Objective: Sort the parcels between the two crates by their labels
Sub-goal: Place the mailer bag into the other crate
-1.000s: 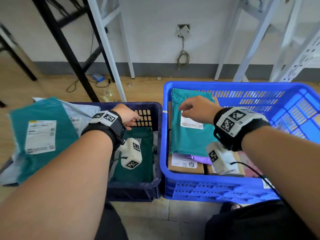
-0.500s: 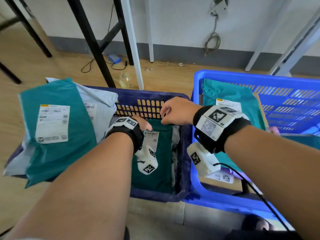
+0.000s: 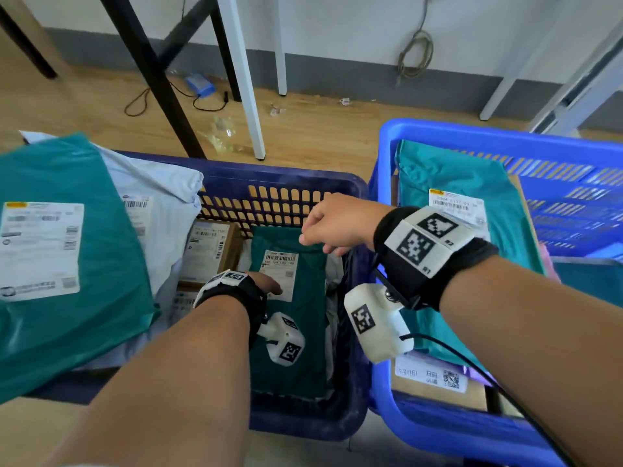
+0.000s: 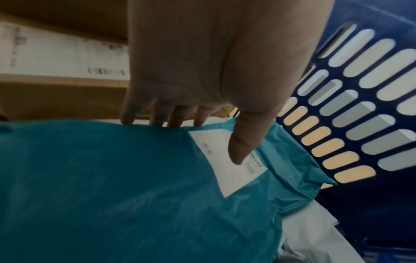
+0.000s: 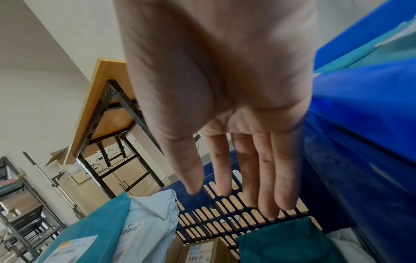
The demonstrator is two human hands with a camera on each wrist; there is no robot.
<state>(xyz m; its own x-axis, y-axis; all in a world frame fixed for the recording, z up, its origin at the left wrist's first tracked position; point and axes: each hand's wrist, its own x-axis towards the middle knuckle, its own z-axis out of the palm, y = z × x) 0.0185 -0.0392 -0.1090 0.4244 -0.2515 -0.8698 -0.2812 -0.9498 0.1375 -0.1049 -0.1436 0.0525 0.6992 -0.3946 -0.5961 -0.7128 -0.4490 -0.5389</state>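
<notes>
In the head view a dark navy crate stands on the left and a bright blue crate on the right. A dark teal parcel with a white label lies in the navy crate. My left hand grips it. In the left wrist view the fingers of that hand are tucked behind the parcel edge and the thumb lies on the label. My right hand hovers over the parcel's far end, holding nothing. The right wrist view shows its fingers straight above the parcel.
A large teal parcel and a pale blue one lean over the navy crate's left side, beside a cardboard box. The blue crate holds a teal parcel and a labelled box. Black and white table legs stand behind.
My right hand has left the teal parcel in the blue crate and crossed left over the navy crate. My left hand has dropped from the crate's far wall onto the dark teal parcel.
</notes>
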